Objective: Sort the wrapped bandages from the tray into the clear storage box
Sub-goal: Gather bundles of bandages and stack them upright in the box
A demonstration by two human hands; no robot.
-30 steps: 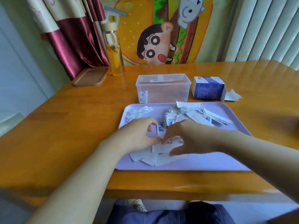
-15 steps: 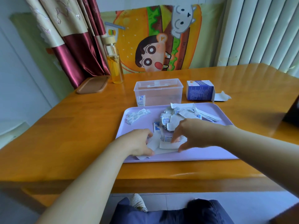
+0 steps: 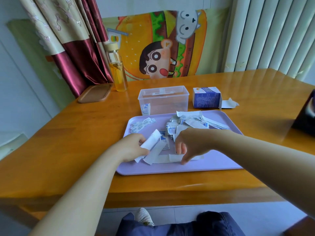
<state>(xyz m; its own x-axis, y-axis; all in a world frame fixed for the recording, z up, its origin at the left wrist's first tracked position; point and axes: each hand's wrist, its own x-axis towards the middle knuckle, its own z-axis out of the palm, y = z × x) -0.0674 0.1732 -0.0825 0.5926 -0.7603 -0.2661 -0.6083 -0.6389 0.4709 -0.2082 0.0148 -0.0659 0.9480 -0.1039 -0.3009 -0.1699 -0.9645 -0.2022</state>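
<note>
Fingers [image 3: 142, 139] of the left hand [image 3: 133, 148] curl round a small bunch of wrapped bandages [image 3: 153, 142], white with some blue print. The bunch tilts up and away from the hand, and its low ends reach down to the near left part of the purple tray [image 3: 213, 166]. The right hand [image 3: 190, 142] is just beside it, over the near middle of the tray. Its fingers [image 3: 179, 148] bend down and, with the thumb, pinch a long white strip [image 3: 163, 158] that lies flat on the tray. A loose pile of wrapped bandages [image 3: 189, 121] sits on the far part of the tray, behind the right hand. A few bare plasters [image 3: 142, 124] lie in the far left corner, apart from the pile. The clear storage box [image 3: 163, 97] stands open on the table [image 3: 68, 133], just behind the tray. One wrapped bandage [image 3: 146, 109] leans in its near left corner. To the right of the clear box is a blue and white carton [image 3: 206, 98] with a torn white flap [image 3: 229, 104] beside it. Far left on the table stand a glass bottle [image 3: 118, 70] with yellow liquid and a flat brown wooden dish [image 3: 95, 93]. Behind them hang a red and cream curtain [image 3: 76, 48] and a cartoon burger cloth [image 3: 162, 45]. A dark thing [image 3: 305, 116] sits at the right edge; I cannot tell what it is.
</note>
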